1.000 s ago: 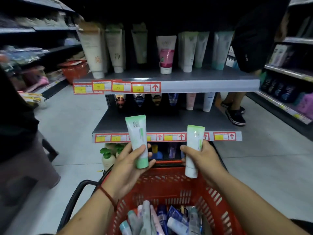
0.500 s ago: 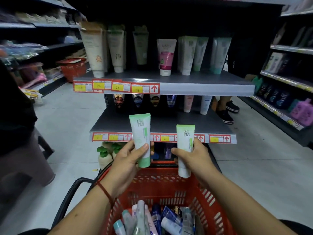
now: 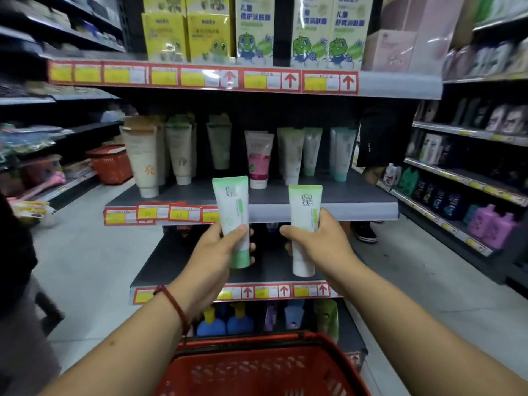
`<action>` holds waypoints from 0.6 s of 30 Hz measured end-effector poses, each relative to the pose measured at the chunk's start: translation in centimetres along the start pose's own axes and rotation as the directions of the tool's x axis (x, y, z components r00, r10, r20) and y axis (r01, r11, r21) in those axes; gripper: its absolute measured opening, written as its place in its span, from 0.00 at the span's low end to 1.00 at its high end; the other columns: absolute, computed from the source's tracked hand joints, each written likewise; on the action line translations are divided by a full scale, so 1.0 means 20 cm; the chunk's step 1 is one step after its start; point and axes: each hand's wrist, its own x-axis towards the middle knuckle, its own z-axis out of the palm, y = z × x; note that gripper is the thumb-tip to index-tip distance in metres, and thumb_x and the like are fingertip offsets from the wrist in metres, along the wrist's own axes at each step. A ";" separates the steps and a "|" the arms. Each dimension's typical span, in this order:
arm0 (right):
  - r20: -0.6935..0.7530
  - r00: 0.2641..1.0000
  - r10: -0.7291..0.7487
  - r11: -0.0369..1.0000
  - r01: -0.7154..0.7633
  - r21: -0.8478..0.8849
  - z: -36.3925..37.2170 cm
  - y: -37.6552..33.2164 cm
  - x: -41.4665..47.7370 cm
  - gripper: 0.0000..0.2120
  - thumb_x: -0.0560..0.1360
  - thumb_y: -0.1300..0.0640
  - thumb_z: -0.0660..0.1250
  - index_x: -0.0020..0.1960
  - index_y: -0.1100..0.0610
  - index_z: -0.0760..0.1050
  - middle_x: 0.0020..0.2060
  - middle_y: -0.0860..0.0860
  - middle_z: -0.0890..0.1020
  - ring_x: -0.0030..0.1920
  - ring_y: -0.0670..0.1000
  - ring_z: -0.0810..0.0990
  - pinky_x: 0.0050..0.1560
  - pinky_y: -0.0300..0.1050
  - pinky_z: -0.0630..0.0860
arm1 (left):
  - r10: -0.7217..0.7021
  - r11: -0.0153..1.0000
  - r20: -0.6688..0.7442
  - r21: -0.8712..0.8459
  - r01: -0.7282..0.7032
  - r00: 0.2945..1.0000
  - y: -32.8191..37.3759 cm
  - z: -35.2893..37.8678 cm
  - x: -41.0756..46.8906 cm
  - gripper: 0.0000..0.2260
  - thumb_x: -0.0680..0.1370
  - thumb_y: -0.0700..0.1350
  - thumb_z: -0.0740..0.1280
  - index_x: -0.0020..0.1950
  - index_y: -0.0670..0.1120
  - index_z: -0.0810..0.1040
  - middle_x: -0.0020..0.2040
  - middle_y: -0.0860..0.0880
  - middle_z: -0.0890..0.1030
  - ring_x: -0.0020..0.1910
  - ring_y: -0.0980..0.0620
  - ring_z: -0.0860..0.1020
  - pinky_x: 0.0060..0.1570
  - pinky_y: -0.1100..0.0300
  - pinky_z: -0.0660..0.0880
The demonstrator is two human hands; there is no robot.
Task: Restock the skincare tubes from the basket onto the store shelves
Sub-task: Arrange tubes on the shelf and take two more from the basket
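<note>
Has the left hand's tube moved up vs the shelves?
Yes. The left tube rose: its top now overlaps the tube shelf edge, one shelf higher than before.

Your forearms were bare, without sleeves. You wore a thin red cord bracelet (image 3: 174, 305) around your left wrist.

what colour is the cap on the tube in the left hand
Light green, on the left tube's cap, pointing down; clearest in the head view.
</note>
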 end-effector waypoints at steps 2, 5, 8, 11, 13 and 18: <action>-0.019 1.000 -0.005 1.000 0.005 0.001 -0.02 -0.05 0.07 0.18 0.71 0.59 0.77 0.55 0.55 0.72 0.48 0.55 0.83 0.40 0.53 0.85 0.39 0.47 0.81 | 0.017 1.000 0.008 -0.004 -0.017 1.000 0.05 0.06 0.06 0.08 0.82 0.42 0.64 0.60 0.44 0.78 0.51 0.41 0.81 0.48 0.44 0.79 0.57 0.39 0.78; -0.034 0.999 -0.012 0.999 0.011 -0.040 -0.05 -0.10 0.19 0.20 0.70 0.54 0.77 0.56 0.52 0.71 0.50 0.55 0.83 0.46 0.56 0.85 0.46 0.56 0.84 | 0.039 0.997 0.042 0.066 -0.041 0.998 0.11 0.13 0.15 0.08 0.81 0.44 0.67 0.60 0.46 0.79 0.52 0.42 0.85 0.52 0.43 0.82 0.60 0.37 0.77; -0.048 0.999 -0.020 1.000 0.019 -0.017 -0.07 -0.16 0.30 0.19 0.71 0.57 0.77 0.56 0.53 0.71 0.50 0.56 0.83 0.41 0.55 0.85 0.40 0.54 0.84 | 0.085 0.985 0.054 0.149 -0.093 0.995 0.15 0.18 0.24 0.06 0.80 0.45 0.69 0.57 0.51 0.79 0.53 0.49 0.86 0.55 0.48 0.83 0.59 0.46 0.80; -0.098 0.993 -0.069 0.995 0.061 -0.076 -0.09 -0.21 0.45 0.18 0.72 0.55 0.76 0.57 0.54 0.72 0.49 0.53 0.83 0.44 0.54 0.84 0.37 0.48 0.81 | 0.108 0.980 0.058 0.159 -0.116 0.992 0.18 0.22 0.34 0.07 0.79 0.43 0.70 0.56 0.51 0.79 0.55 0.52 0.85 0.55 0.53 0.83 0.57 0.52 0.80; -0.132 0.987 -0.096 0.991 0.082 -0.106 -0.09 -0.23 0.57 0.20 0.71 0.53 0.76 0.58 0.54 0.72 0.50 0.51 0.83 0.48 0.52 0.84 0.45 0.49 0.81 | 0.114 0.979 0.056 0.164 -0.122 0.992 0.20 0.23 0.41 0.09 0.78 0.42 0.71 0.58 0.50 0.80 0.56 0.51 0.86 0.54 0.53 0.84 0.56 0.52 0.81; -0.154 0.981 -0.118 0.988 0.100 -0.119 -0.06 -0.21 0.87 0.19 0.73 0.55 0.75 0.60 0.56 0.73 0.50 0.52 0.83 0.49 0.52 0.83 0.44 0.44 0.79 | 0.123 0.979 0.028 0.161 -0.126 0.992 0.23 0.22 0.58 0.11 0.78 0.42 0.71 0.60 0.46 0.80 0.55 0.50 0.86 0.56 0.50 0.84 0.58 0.49 0.80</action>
